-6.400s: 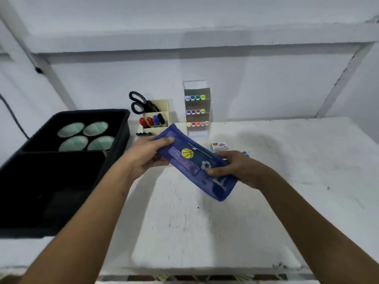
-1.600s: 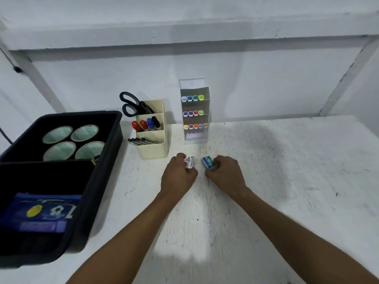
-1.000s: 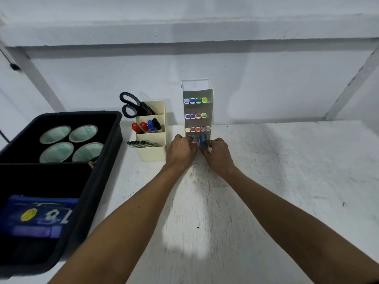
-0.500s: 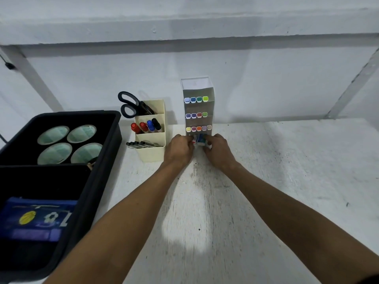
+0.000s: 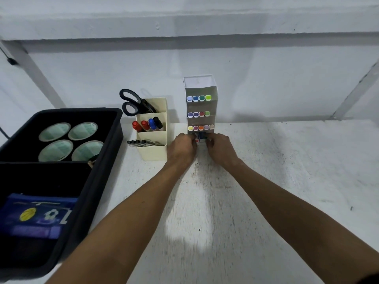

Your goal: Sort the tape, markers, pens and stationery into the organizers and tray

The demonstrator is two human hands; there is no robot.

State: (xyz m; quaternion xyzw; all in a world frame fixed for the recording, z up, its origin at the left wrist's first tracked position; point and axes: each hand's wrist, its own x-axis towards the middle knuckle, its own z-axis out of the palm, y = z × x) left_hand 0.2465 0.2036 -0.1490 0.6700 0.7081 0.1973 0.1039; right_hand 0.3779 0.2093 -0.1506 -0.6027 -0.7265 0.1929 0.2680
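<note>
Here both hands pinch small boxes at the foot of the tall white tiered marker organizer (image 5: 201,105). The left hand (image 5: 181,147) grasps a small red-and-white box (image 5: 197,138) at its one o'clock; the right hand (image 5: 220,147) grasps a small blue box (image 5: 202,136) at its eleven o'clock.

On the bench (image 5: 287,181), a tray (image 5: 102,160) sits at the left, divided into a far and a near compartment. Four tape rolls (image 5: 69,140) lie flat in the far compartment, two behind two; a pencil pouch (image 5: 37,218) lies in the near one. Just right of the tray stands a stepped organizer (image 5: 152,146): scissors (image 5: 133,103) in its rear section, markers (image 5: 148,125) in the middle, pens (image 5: 143,142) in the front. Right of it, near the back wall, stands a tall marker rack (image 5: 201,103) with three rows of markers, one above another. The left hand (image 5: 181,149) and right hand (image 5: 220,149) meet at the rack's foot, with small boxes (image 5: 200,137) between their fingers (image 5: 209,140).
</note>
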